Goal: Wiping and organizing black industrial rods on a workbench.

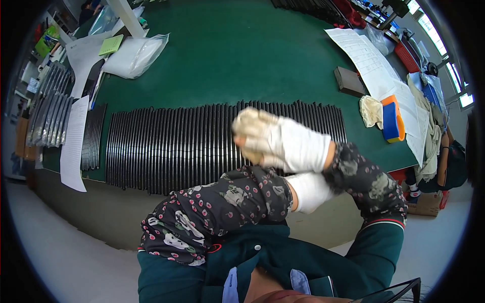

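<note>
A long row of thin black rods (166, 146) lies side by side on the green table in front of me. Over the right part of that row is my right hand (278, 139), in a whitish glove. Its fingers are bent and smeared by motion, and whether they grip a rod cannot be made out. My left forearm, in a patterned sleeve, reaches across to the right. My left hand (310, 192), also gloved in white, sits beneath my right wrist near the table's front edge. Its fingers are hidden.
Left of the row lie a smaller batch of rods (92, 139), a paper sheet (75, 144), bagged rods (50, 108) and a plastic bag (136, 55). At right are a grey block (349, 82), a blue-orange item (393, 119), a cloth glove (371, 112) and papers (376, 68). Another person's arm (443, 156) shows beyond.
</note>
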### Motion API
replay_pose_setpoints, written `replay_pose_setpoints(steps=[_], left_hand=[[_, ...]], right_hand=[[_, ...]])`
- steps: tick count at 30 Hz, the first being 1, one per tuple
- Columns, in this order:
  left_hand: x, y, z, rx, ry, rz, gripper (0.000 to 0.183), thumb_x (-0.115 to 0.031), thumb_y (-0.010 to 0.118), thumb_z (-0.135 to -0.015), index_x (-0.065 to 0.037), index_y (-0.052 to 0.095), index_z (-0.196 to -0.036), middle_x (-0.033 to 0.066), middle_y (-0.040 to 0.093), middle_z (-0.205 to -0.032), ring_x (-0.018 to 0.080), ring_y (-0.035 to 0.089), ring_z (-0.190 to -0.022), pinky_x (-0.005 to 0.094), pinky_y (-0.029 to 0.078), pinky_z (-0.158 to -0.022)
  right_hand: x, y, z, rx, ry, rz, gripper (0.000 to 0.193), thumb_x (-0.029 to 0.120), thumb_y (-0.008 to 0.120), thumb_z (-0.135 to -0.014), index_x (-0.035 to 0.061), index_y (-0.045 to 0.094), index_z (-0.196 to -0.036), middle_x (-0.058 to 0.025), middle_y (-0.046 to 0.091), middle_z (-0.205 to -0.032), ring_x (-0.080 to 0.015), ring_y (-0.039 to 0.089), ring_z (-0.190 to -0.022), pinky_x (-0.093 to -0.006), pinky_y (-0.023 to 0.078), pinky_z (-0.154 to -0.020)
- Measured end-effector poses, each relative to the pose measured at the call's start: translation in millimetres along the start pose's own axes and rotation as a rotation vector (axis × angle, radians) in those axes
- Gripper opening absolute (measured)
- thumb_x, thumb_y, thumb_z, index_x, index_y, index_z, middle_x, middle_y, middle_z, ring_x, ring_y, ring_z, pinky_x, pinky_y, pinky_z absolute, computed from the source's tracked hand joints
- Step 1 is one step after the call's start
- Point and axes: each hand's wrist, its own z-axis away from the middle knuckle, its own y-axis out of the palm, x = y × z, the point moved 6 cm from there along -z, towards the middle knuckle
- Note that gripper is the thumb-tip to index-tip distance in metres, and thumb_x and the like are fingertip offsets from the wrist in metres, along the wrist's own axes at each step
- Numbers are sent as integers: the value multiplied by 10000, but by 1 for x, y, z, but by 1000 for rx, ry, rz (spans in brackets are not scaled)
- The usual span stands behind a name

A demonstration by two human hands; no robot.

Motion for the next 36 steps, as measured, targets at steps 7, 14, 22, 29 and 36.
replay_pose_setpoints(steps=[7,14,22,29,36], left_hand=[[-2,14,-19,-3,106,-312,224,-172,626,-717,-72,658,-914,93,661,-997,289,611,-998,404,461,-885],[-61,4,4,-201,247,-305,303,-134,584,-748,-84,627,-1044,103,589,-1105,252,534,-1115,488,330,-1054],[-65,-29,55,-184,11,-355,562,-187,720,-672,-74,553,-1197,117,510,-1275,278,468,-1241,502,386,-989],[-61,-29,100,-366,-158,-458,354,-124,629,-802,-64,532,-1138,125,603,-1161,299,598,-1082,508,475,-859],[-55,-12,156,-518,-212,-447,542,-114,683,-686,-61,454,-1174,130,600,-1120,342,606,-1016,499,465,-867]], right_hand=[[-118,-30,17,-382,801,-304,238,175,587,-904,-23,643,-1024,-159,676,-1038,-225,671,-941,-310,515,-854],[-103,-115,96,-735,721,-17,469,307,552,-937,40,473,-1315,-193,593,-1234,-321,595,-1110,-352,465,-930],[-59,-136,288,-588,1508,461,277,271,635,-855,56,700,-1017,-176,692,-929,-307,669,-887,-359,509,-811],[-69,-94,281,-555,1192,689,197,197,667,-815,87,696,-976,-114,678,-1006,-289,599,-1048,-378,498,-868],[-16,-99,189,-613,1016,374,152,156,652,-812,67,684,-932,-84,698,-926,-290,659,-950,-409,458,-886]])
